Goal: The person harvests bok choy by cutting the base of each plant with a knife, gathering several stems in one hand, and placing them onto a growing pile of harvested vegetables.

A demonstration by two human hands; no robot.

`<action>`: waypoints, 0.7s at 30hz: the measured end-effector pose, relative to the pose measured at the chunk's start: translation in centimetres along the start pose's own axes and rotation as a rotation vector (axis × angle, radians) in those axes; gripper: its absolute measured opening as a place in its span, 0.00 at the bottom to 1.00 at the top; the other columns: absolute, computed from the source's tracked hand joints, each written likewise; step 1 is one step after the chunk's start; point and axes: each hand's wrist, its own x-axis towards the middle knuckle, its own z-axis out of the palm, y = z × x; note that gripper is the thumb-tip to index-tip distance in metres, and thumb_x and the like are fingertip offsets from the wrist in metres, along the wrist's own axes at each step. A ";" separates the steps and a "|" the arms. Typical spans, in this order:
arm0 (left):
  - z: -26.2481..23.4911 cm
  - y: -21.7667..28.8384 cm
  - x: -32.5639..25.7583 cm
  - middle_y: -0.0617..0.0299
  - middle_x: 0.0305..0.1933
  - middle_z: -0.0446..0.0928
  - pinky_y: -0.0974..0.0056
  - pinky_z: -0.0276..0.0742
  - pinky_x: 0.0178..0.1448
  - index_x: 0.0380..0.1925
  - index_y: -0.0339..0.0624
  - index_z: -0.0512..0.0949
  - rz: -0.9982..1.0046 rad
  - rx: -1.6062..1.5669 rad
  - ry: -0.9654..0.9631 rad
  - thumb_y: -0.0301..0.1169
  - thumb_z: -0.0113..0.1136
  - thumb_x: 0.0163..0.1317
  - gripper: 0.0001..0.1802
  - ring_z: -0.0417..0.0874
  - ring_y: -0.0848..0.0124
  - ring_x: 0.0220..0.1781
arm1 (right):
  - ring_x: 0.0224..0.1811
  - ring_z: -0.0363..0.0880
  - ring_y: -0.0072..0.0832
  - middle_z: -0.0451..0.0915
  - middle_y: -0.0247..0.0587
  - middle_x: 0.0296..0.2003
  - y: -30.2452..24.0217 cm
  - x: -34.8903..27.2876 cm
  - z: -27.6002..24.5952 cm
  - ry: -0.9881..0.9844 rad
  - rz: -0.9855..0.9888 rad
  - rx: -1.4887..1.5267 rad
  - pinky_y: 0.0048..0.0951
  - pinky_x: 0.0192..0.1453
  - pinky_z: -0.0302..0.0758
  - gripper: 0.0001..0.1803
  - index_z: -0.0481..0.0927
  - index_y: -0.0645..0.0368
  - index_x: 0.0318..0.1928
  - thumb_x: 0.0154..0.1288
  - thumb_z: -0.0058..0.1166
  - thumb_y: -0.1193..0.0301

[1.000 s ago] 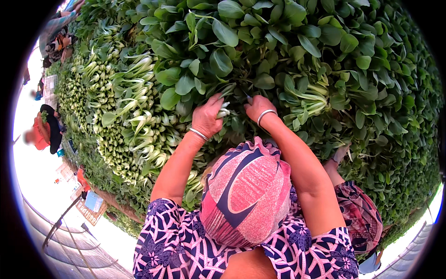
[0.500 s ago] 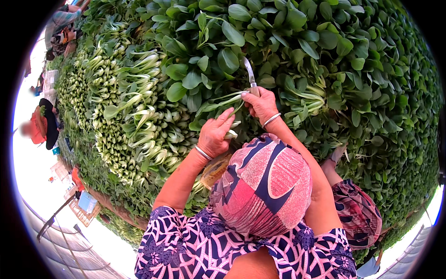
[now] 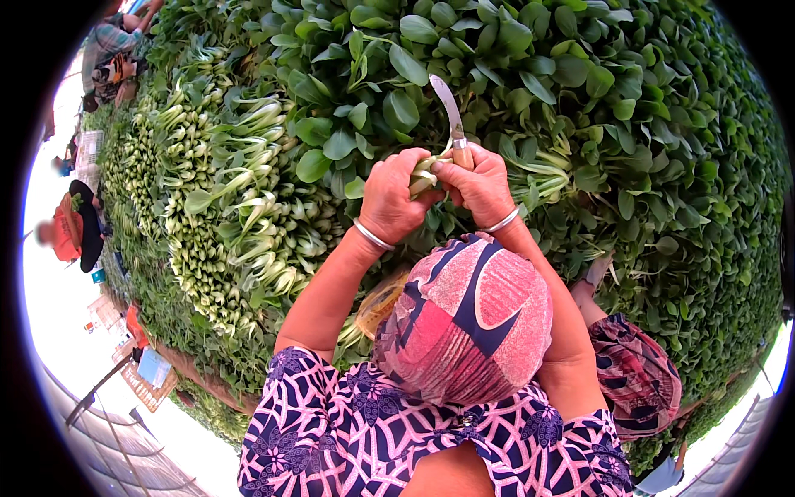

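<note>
My right hand [image 3: 482, 184] grips the wooden handle of a curved knife [image 3: 448, 103]; its blade points up and away from me. Close on its left, my left hand [image 3: 396, 197] is closed around a bok choy [image 3: 424, 177], whose pale stems show between the two hands. The right thumb presses against those stems. Most of the plant is hidden by my fingers. Each wrist wears a silver bangle. Broad green leaves of standing bok choy [image 3: 402, 110] rise just beyond the hands.
Cut bok choy [image 3: 252, 207] lies in rows on the left, pale stems showing. A loose bunch [image 3: 548, 176] sits right of my hands. My knee [image 3: 476, 319] in patterned cloth is below them, beside a yellowish see-through thing [image 3: 381, 302]. People, one in orange [image 3: 66, 232], are at far left.
My left hand has moved up and right to meet my right hand, its fingers now closed round the bok choy. The knife has shifted slightly up and right, its blade showing more broadly.
</note>
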 end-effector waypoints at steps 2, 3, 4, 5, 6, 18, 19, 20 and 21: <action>1.0 -1.2 0.0 0.63 0.38 0.82 0.65 0.79 0.46 0.44 0.39 0.77 -0.067 -0.157 -0.002 0.21 0.73 0.47 0.22 0.82 0.68 0.38 | 0.18 0.70 0.14 0.77 0.30 0.22 0.5 0.0 -0.7 0.000 0.006 -0.057 0.18 0.19 0.65 0.10 0.78 0.60 0.33 0.61 0.66 0.69; 1.3 -1.7 -0.3 0.65 0.37 0.82 0.67 0.79 0.45 0.43 0.38 0.77 -0.163 -0.299 -0.009 0.21 0.73 0.48 0.20 0.81 0.72 0.37 | 0.18 0.70 0.14 0.77 0.29 0.22 0.7 -0.2 -1.0 0.004 0.031 -0.077 0.18 0.20 0.65 0.10 0.78 0.61 0.33 0.61 0.66 0.69; 1.4 -2.2 -0.6 0.67 0.36 0.81 0.69 0.78 0.43 0.42 0.38 0.78 -0.261 -0.440 -0.015 0.22 0.72 0.50 0.18 0.81 0.75 0.36 | 0.19 0.70 0.14 0.77 0.29 0.22 0.9 -0.3 -1.3 0.006 0.055 -0.097 0.18 0.21 0.66 0.11 0.78 0.61 0.33 0.62 0.66 0.68; 1.7 -2.7 -0.5 0.71 0.35 0.79 0.73 0.77 0.41 0.40 0.37 0.79 -0.323 -0.576 0.002 0.21 0.70 0.53 0.14 0.77 0.82 0.36 | 0.20 0.72 0.20 0.77 0.32 0.21 2.0 -0.1 -2.0 0.039 -0.033 -0.242 0.25 0.25 0.70 0.13 0.78 0.61 0.32 0.62 0.65 0.65; 1.7 -3.3 -0.6 0.70 0.36 0.79 0.73 0.77 0.41 0.40 0.37 0.79 -0.380 -0.628 -0.001 0.20 0.70 0.52 0.14 0.77 0.82 0.36 | 0.21 0.73 0.23 0.77 0.35 0.21 2.9 0.0 -2.6 0.053 -0.091 -0.381 0.27 0.27 0.71 0.14 0.78 0.61 0.33 0.61 0.65 0.64; 2.0 -4.9 -1.0 0.69 0.35 0.80 0.75 0.76 0.36 0.40 0.36 0.80 -0.569 -0.716 0.053 0.18 0.68 0.53 0.14 0.78 0.82 0.32 | 0.31 0.80 0.51 0.80 0.49 0.25 5.0 -1.4 -3.9 0.030 -0.302 -1.001 0.48 0.34 0.75 0.16 0.73 0.56 0.31 0.58 0.63 0.59; 2.0 -5.0 -1.0 0.69 0.35 0.80 0.75 0.76 0.36 0.40 0.36 0.80 -0.567 -0.709 0.050 0.19 0.68 0.53 0.13 0.78 0.82 0.32 | 0.31 0.80 0.51 0.80 0.49 0.25 5.0 -1.4 -3.9 0.034 -0.307 -1.015 0.48 0.34 0.75 0.16 0.73 0.56 0.31 0.58 0.63 0.59; 2.0 -5.0 -1.0 0.69 0.35 0.80 0.75 0.76 0.36 0.39 0.36 0.80 -0.573 -0.701 0.046 0.19 0.68 0.52 0.13 0.78 0.82 0.32 | 0.31 0.80 0.51 0.80 0.49 0.25 5.1 -1.4 -3.9 0.036 -0.310 -1.021 0.48 0.34 0.75 0.16 0.73 0.56 0.31 0.59 0.63 0.59; 2.0 -5.1 -1.0 0.69 0.34 0.80 0.75 0.76 0.36 0.39 0.36 0.80 -0.578 -0.694 0.042 0.19 0.68 0.52 0.13 0.78 0.82 0.32 | 0.31 0.80 0.51 0.80 0.49 0.25 5.2 -1.4 -4.0 0.039 -0.313 -1.027 0.48 0.34 0.75 0.15 0.73 0.56 0.32 0.59 0.62 0.59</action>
